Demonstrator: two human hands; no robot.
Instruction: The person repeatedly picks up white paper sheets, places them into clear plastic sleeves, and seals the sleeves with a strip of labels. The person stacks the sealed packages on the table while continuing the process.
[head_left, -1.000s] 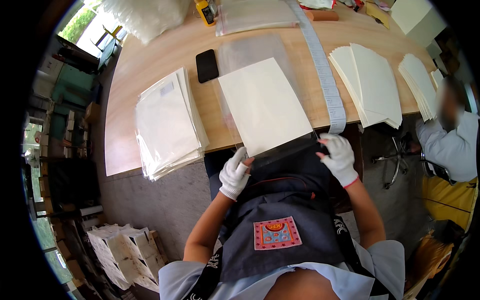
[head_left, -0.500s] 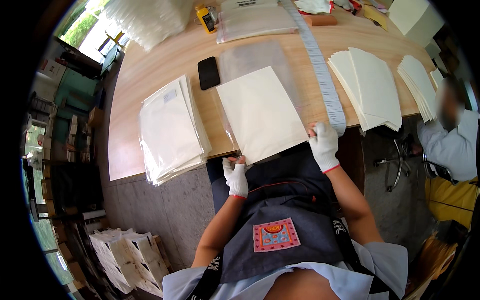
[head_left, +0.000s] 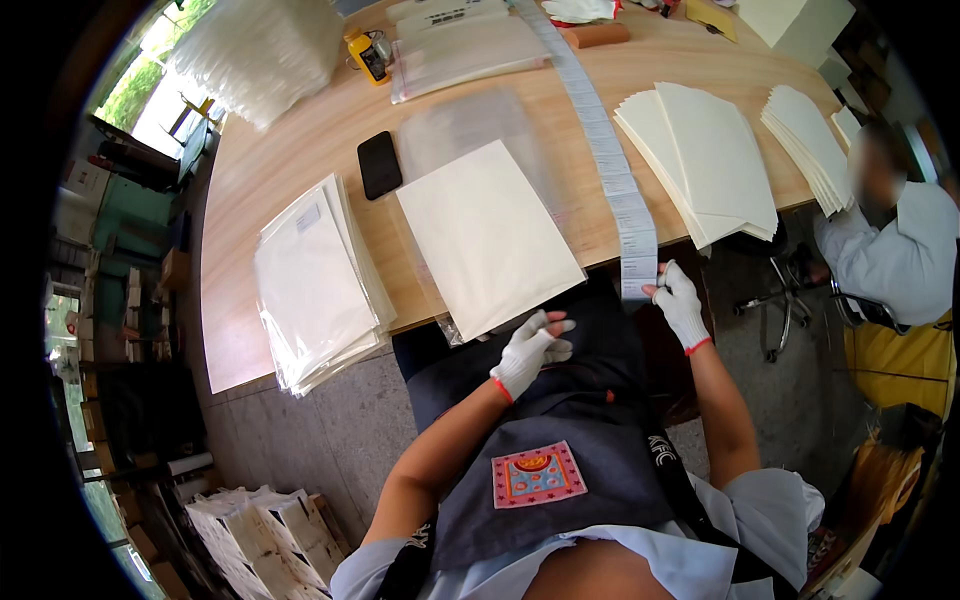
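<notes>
Paper sheet (head_left: pixel 490 240), blank and cream, lies at the clock's centre, set askew on the table (head_left: pixel 290 150) with its near edge jutting past the rim, presumably to sit within reach of both hands. Clear film (head_left: pixel 475 115) shows beyond it toward twelve and along its left side; whether it encloses the sheet I cannot tell. The label strip (head_left: pixel 605 150) runs from just past twelve down to four, its free end overhanging the table, which likely makes that end easy to catch. A fanned paper stack (head_left: pixel 700 165) sits at two and a film-covered stack (head_left: pixel 315 280) toward nine, probably kept well apart so the kinds do not mix; a black phone (head_left: pixel 379 165) lies at ten. At four, the right hand (head_left: pixel 680 303) pinches the strip's end at its right edge, bare fingertips inward, forearm nearly upright below it. At five, the left hand (head_left: pixel 533 353) hangs near the sheet's lower edge, fingers loosely parted and pointing toward two, nothing visible in them, its forearm slanting up from seven.
</notes>
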